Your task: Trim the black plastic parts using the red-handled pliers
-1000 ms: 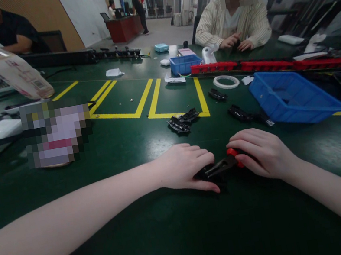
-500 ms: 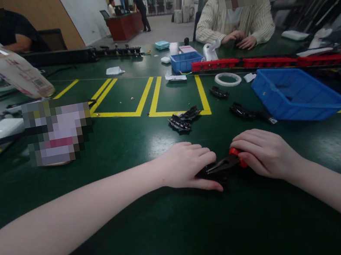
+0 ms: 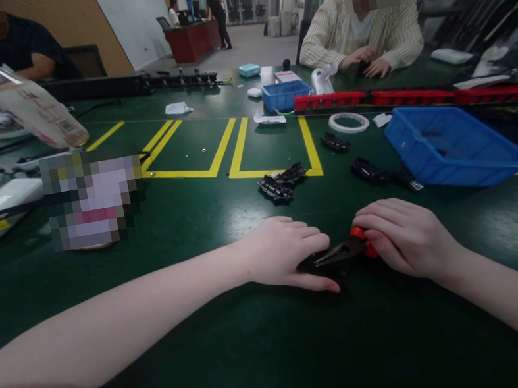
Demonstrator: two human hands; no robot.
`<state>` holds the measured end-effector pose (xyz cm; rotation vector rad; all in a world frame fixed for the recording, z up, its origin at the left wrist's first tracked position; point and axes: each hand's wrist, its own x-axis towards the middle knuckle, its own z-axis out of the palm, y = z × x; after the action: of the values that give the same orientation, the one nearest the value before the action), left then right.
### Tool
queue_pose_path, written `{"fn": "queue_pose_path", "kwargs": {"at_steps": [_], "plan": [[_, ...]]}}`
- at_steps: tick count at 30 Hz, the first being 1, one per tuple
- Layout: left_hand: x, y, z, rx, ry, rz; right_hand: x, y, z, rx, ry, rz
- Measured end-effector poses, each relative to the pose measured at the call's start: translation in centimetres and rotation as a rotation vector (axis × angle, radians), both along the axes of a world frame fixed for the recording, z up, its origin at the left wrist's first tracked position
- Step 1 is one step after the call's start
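My right hand (image 3: 403,237) is closed around the red handles of a pair of long-nose pliers (image 3: 344,250). The dark jaws point left, their tips at a small black plastic part (image 3: 310,265) on the table. My left hand (image 3: 292,252) grips this part between thumb and fingers, and much of it is hidden under the fingers. Just beyond my hands lie two similar black parts (image 3: 276,189), touching each other. More black parts (image 3: 369,171) rest to the right, near a blue bin.
On the right stands a blue bin (image 3: 456,146), with a roll of white tape (image 3: 349,122) behind it. A red rail (image 3: 372,98) crosses the back. At left are a phone-like blurred item (image 3: 97,202) and a white box (image 3: 5,205). A co-worker (image 3: 361,35) sits opposite.
The view has shifted slightly, so everything sits a little further right in the picture. My hands, the pliers and the black part keep the same pose.
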<state>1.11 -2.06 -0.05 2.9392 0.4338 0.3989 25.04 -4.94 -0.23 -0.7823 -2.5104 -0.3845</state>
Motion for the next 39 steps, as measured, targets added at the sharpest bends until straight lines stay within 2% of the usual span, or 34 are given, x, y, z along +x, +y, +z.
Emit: {"fn": "queue_pose_path", "kwargs": {"at_steps": [9, 33, 39], "plan": [[-0.03, 0.00, 0.06, -0.009, 0.016, -0.004, 0.06, 0.11, -0.07, -0.081, 0.050, 0.004], [0.16, -0.14, -0.04, 0.047, 0.060, 0.027, -0.66, -0.57, 0.25, 0.043, -0.044, -0.021], [0.08, 0.00, -0.04, 0.012, 0.028, -0.021, -0.22, -0.04, 0.35, 0.035, -0.041, 0.015]]}}
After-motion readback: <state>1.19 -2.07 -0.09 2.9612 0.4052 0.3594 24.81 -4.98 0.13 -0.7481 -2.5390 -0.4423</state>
